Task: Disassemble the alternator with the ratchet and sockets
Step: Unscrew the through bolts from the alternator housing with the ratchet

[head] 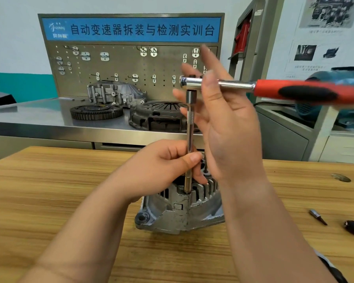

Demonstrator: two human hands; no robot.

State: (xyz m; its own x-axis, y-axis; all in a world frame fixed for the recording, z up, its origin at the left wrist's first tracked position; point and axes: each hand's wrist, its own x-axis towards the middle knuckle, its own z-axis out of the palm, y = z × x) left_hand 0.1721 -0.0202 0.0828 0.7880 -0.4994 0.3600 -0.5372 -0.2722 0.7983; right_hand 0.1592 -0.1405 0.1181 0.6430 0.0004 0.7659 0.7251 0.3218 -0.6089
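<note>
The left grip [161,166] pinches the extension [190,127] standing in the alternator [178,213] on the surface [49,201]; the right grip [229,127], fingers [209,60] spread, touches the ratchet [294,90].

A motor-trade training workshop, no question. Beyond the left hand [157,166] stands a metal pegboard [131,64] dotted with tool hooks, topped by a blue sign [131,29] in Chinese characters. At its foot, on a steel counter [29,117], lie a toothed flywheel [96,112], a clutch cover [157,117] and a cast housing [114,93]. Past the right hand [229,127], printed posters [327,13] hang on the wall above a teal machine [309,113]. Under both hands, a wooden counter [49,190] bears an alternator [178,213]. The left hand pinches the extension bar [190,127] of a red-handled ratchet [274,90].
</note>
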